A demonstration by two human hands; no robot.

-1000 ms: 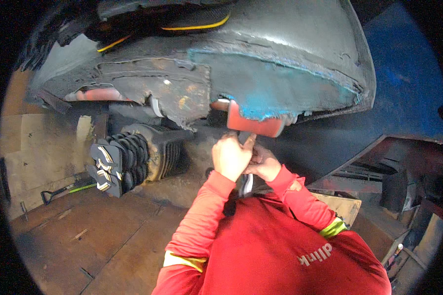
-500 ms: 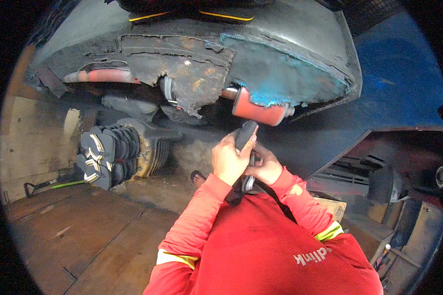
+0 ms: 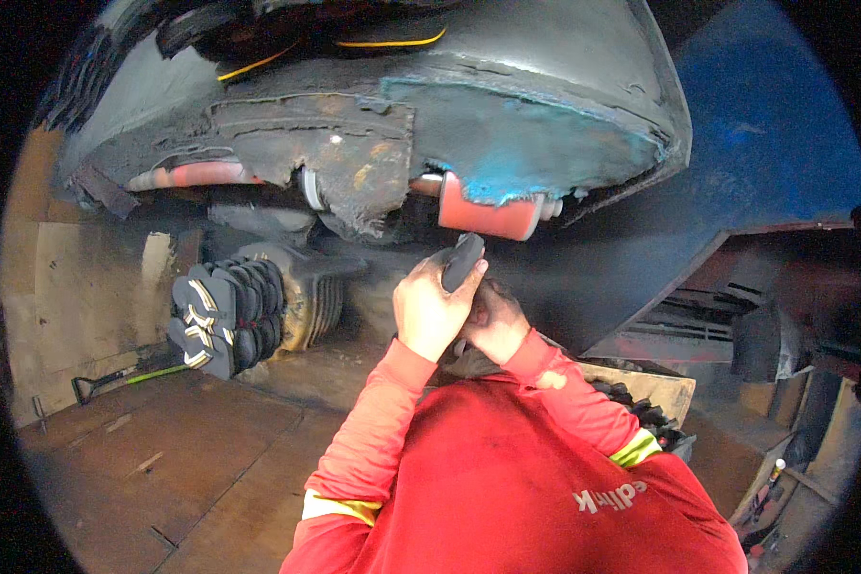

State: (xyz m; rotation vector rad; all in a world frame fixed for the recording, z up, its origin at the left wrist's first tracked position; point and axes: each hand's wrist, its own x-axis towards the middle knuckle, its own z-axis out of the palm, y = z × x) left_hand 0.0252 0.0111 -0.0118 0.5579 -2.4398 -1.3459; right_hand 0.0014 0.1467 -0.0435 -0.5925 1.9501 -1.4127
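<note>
A dark flip-flop [image 3: 463,263] stands up between my hands, its sole end pointing at the red roller [image 3: 489,205] just beyond it. A narrow gap appears to separate the two. My left hand [image 3: 426,304] grips the flip-flop with the thumb laid along its side. Close beside it, my right hand [image 3: 494,320] is closed around the lower part, its fingers partly hidden. The roller juts out beneath a worn grey hood [image 3: 545,81] with a ragged blue-stained flap [image 3: 535,139]. To the left, stacked flip-flops [image 3: 210,311] with striped straps stand in rows.
Another red roller [image 3: 201,173] shows under the hood's left side. Beside the stacked flip-flops is a dusty ribbed motor casing [image 3: 306,292]. A green-handled tool [image 3: 158,374] rests by the wooden wall. A wooden box [image 3: 641,387] of dark pieces stands near my right elbow.
The view has shifted a little. Both hands still hold the flip-flop, which has turned so its strap no longer shows. More of the wooden box at my right has come into view.
</note>
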